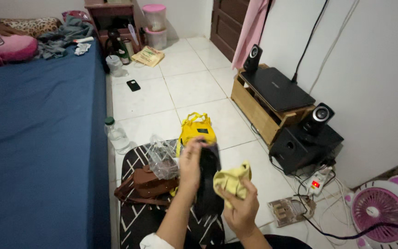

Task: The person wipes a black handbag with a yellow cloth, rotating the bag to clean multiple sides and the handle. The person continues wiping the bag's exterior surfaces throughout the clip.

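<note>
Bed [33,138]: blue sheet, far left.
Bottle [116,134]: clear plastic, green cap, on the floor beside the bed.
Left hand [190,161]: grip closed on top of a long black item [208,184], hanging limp over the patterned mat [137,221]; probably soft, light.
Right hand [240,210]: fist bunching a yellow cloth [231,179], soft, just beside the black item.
Yellow bag [197,129]: on the floor behind, dark rectangular label.

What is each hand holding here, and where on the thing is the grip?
The left hand grips a long black item at its upper end. The right hand holds a bunched yellow cloth, fingers closed around its lower part.
</note>
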